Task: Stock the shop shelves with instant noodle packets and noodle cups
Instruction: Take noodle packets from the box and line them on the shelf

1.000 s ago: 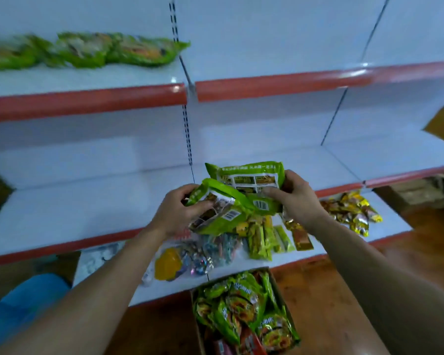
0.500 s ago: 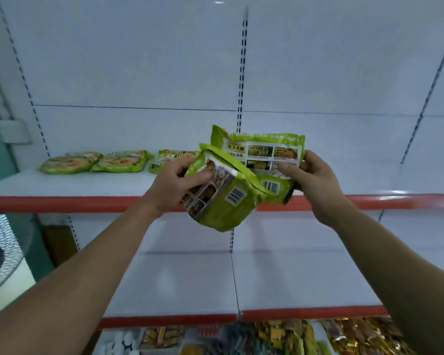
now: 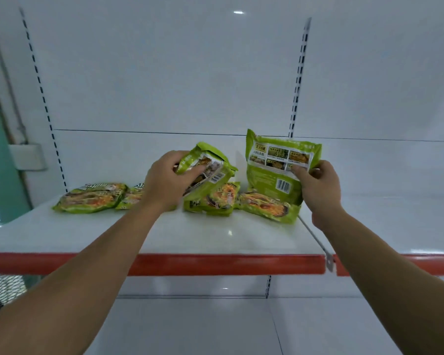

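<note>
Shelf (image 3: 210,237), red front edge: holds four flat packets (image 3: 90,199), green, in a row. Left hand (image 3: 164,183) has its fingers curled round a tilted packet (image 3: 208,172) low over the row; right hand (image 3: 318,188) pinches an upright packet (image 3: 277,172) just beside it. 0.5 s ago both held packets overlapped in front of the shelf; now they are apart and above it.

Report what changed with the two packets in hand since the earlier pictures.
Both hands rose to the upper shelf. The packets, overlapped before, are now apart: the left hand tilts the left packet over the lying packets, and the right hand holds the right packet upright at the row's right end. Unchanged: each hand still grips its own packet.
</note>
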